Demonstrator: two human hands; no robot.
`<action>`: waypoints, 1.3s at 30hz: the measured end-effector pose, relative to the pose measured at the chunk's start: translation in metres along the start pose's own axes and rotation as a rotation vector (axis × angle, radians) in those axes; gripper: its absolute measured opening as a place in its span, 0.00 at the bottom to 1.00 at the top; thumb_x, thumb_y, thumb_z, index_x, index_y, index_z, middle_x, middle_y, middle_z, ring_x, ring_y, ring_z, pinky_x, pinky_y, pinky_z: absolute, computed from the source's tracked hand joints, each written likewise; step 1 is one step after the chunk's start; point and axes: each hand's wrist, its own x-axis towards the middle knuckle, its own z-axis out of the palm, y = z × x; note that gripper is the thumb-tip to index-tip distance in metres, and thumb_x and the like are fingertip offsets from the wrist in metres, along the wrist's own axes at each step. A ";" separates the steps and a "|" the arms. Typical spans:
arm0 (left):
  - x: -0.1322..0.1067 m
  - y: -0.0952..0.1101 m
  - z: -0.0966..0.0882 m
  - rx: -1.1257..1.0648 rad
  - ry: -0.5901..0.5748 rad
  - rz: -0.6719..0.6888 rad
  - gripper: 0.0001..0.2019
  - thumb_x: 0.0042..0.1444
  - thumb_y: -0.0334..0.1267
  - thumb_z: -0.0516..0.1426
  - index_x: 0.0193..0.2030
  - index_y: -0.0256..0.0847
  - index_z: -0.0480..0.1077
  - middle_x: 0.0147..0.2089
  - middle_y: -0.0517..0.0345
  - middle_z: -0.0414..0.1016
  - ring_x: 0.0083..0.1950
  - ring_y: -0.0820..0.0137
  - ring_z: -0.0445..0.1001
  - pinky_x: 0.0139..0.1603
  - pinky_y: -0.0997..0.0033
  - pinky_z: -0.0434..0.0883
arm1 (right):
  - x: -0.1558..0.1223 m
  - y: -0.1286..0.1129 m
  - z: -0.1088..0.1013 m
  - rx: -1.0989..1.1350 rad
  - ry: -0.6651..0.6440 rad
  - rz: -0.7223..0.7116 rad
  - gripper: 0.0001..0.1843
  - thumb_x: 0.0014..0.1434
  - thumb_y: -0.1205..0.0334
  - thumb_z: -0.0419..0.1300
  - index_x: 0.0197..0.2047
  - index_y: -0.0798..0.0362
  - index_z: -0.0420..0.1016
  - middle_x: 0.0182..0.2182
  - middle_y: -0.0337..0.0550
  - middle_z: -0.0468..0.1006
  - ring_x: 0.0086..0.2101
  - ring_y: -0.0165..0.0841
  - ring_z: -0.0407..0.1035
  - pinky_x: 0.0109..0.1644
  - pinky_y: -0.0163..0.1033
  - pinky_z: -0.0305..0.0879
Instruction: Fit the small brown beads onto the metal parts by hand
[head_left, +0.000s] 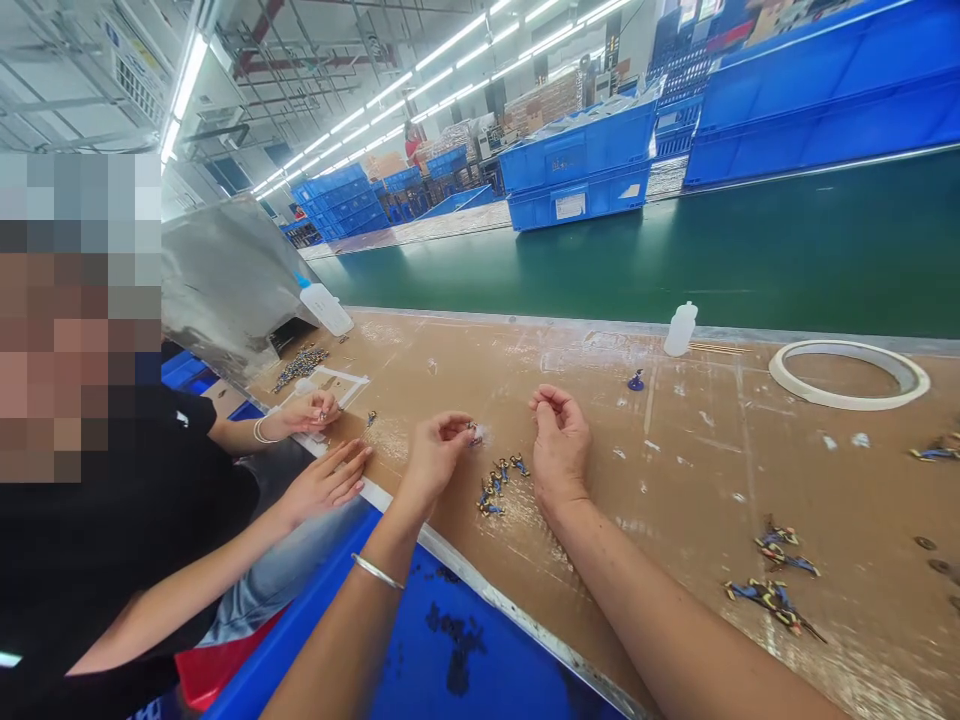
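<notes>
1. The small blue-and-yellow wired part point(475, 432) sits pinched at the fingertips of your left hand point(435, 455), raised just above the brown cardboard-covered worktop point(675, 480). The grip is closed on it between thumb and forefinger, which leaves the part's far end exposed toward your other hand.
2. Your right hand point(559, 440) hovers just beside it, fingers curled inward with thumb and forefinger nearly meeting. Whether anything sits between them cannot be told.
3. A small cluster of like blue-and-yellow parts point(499, 485) lies on the worktop between your wrists, within short reach of either hand.
4. More blue-and-yellow parts point(776, 580) lie in loose groups to your right, well apart from the cluster.
5. A blue plastic bin point(450, 640) sits below the worktop edge, under your forearms.
6. A white tape ring point(847, 372) and a small white plastic bottle point(680, 330) stand at the far side, clear of the hands.
7. A co-worker's hands point(319, 450) rest on the worktop to your left.
</notes>
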 end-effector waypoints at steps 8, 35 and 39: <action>-0.042 -0.007 -0.003 -0.472 0.225 -0.005 0.16 0.36 0.41 0.72 0.32 0.40 0.77 0.32 0.61 0.78 0.33 0.76 0.75 0.37 0.76 0.70 | 0.000 0.001 -0.002 -0.011 -0.024 -0.028 0.15 0.49 0.56 0.58 0.39 0.54 0.74 0.36 0.44 0.79 0.38 0.34 0.73 0.47 0.42 0.68; -0.093 -0.023 0.001 -0.859 0.116 0.101 0.10 0.37 0.39 0.74 0.26 0.49 0.79 0.28 0.65 0.75 0.35 0.76 0.72 0.43 0.73 0.70 | -0.005 0.001 -0.003 -0.032 -0.041 -0.064 0.13 0.49 0.58 0.59 0.37 0.54 0.76 0.34 0.43 0.79 0.36 0.34 0.73 0.46 0.43 0.67; -0.093 -0.023 0.001 -0.849 0.122 0.090 0.11 0.35 0.39 0.74 0.25 0.49 0.79 0.28 0.64 0.75 0.34 0.75 0.73 0.43 0.72 0.71 | -0.005 0.001 -0.002 -0.031 -0.040 -0.073 0.13 0.49 0.58 0.59 0.37 0.54 0.75 0.33 0.42 0.79 0.36 0.33 0.72 0.47 0.43 0.67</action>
